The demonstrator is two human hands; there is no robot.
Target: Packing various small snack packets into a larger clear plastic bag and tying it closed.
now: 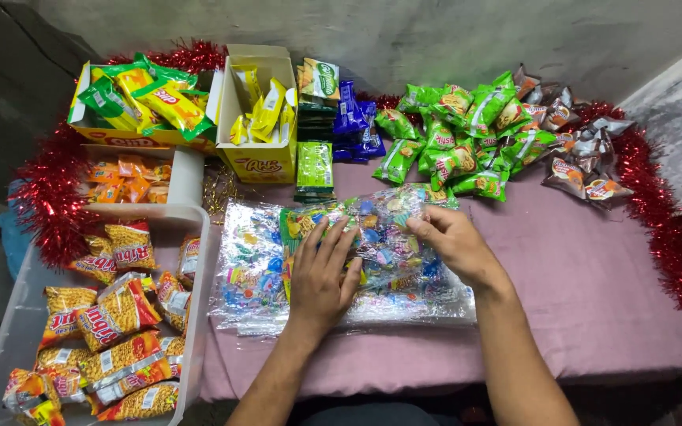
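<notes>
A clear plastic bag [380,229] stuffed with small colourful sweets lies on top of a stack of flat cellophane wrappers [250,268] on the pink-covered table [586,300]. My left hand [321,272] rests flat on the bag's left part, fingers spread over it. My right hand [451,241] pinches the bag's upper right edge between thumb and fingers. A green snack packet shows inside the bag near my left fingertips.
A clear bin [199,315] of red and yellow snack packets stands at the left. Yellow cartons [258,162] and a white tub [187,177] sit behind it. Green packets [459,134], brown packets [586,158] and blue packets [353,118] lie at the back. Red tinsel [661,213] borders the table.
</notes>
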